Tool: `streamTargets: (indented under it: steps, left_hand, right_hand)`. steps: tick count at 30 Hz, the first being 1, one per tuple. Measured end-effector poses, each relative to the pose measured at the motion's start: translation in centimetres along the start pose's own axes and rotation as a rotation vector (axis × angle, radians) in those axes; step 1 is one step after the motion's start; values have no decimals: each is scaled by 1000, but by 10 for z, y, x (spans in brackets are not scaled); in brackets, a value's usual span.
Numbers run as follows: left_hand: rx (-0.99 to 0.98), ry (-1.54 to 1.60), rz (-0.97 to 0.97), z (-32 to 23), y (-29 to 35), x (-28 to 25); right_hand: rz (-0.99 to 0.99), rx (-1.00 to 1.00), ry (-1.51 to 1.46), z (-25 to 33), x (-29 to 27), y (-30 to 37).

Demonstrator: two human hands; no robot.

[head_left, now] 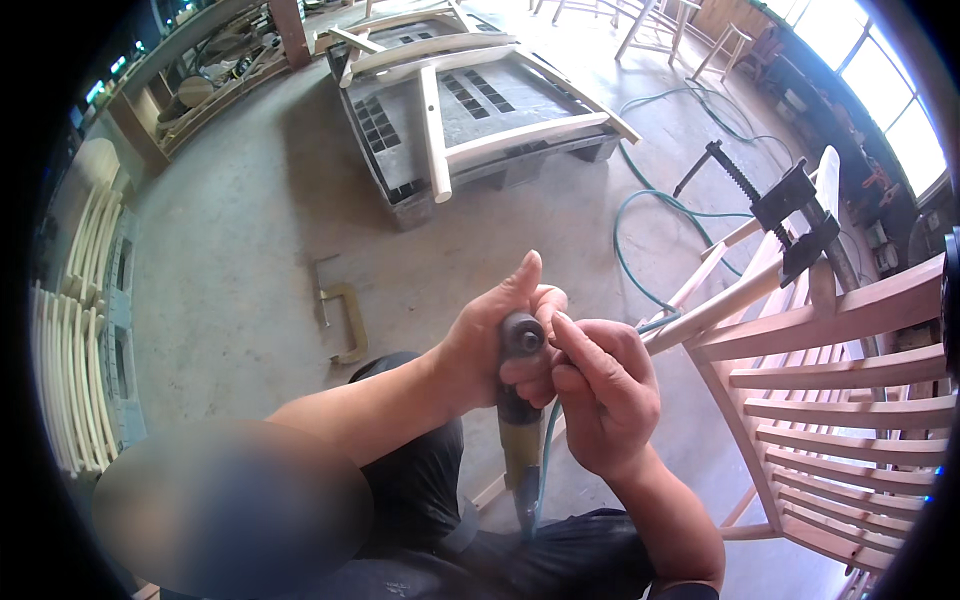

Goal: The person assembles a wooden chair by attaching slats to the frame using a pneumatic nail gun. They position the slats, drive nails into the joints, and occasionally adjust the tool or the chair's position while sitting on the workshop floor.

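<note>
My left hand is wrapped round the dark head of a hand-held power tool, with the thumb raised. The tool has a yellow-green body and points up from between my knees; its round nose faces me. My right hand is closed close beside that nose, thumb and fingertips pinched together. Whatever the pinch holds, if anything, is too small or hidden to make out. A thin teal hose runs along the tool's right side.
Right of me stands a slatted wooden chair frame with a black screw clamp on it. A C-clamp lies on the floor. Ahead, wooden frame parts rest on a dark pallet. A green hose loops across the floor. Curved wooden strips are stacked at left.
</note>
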State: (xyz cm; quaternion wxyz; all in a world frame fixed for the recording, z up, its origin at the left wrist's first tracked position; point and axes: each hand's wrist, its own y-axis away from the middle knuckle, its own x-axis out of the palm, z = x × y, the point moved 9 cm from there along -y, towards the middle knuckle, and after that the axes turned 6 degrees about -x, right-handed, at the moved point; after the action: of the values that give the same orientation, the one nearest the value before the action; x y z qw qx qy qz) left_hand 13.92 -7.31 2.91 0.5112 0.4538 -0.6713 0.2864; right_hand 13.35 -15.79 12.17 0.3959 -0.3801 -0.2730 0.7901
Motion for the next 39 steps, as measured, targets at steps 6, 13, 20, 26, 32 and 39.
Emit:
streamTargets:
  steps: [6,13,20,26,32,39]
  left_hand:
    - [16,-63,152,-4,0,3]
    - [-10,-99,240,-5,2,8]
    - [11,-142,236,-10,0,4]
    - [53,-152,203,-8,-7,-1]
    - [39,-34,-135,1,-7,-25]
    - [81,-137,-152,-2,-6,-26]
  right_hand:
    - [-41,48,-148,-14,-2,7]
    - [-111,154,-237,-19,-2,11]
    - [-296,335,-572,-30,-2,23]
    - [-307,312,-418,-42,-18,31]
    - [-199,210,-275,-24,-14,19]
    - [-125,-21,107,-10,-20,11]
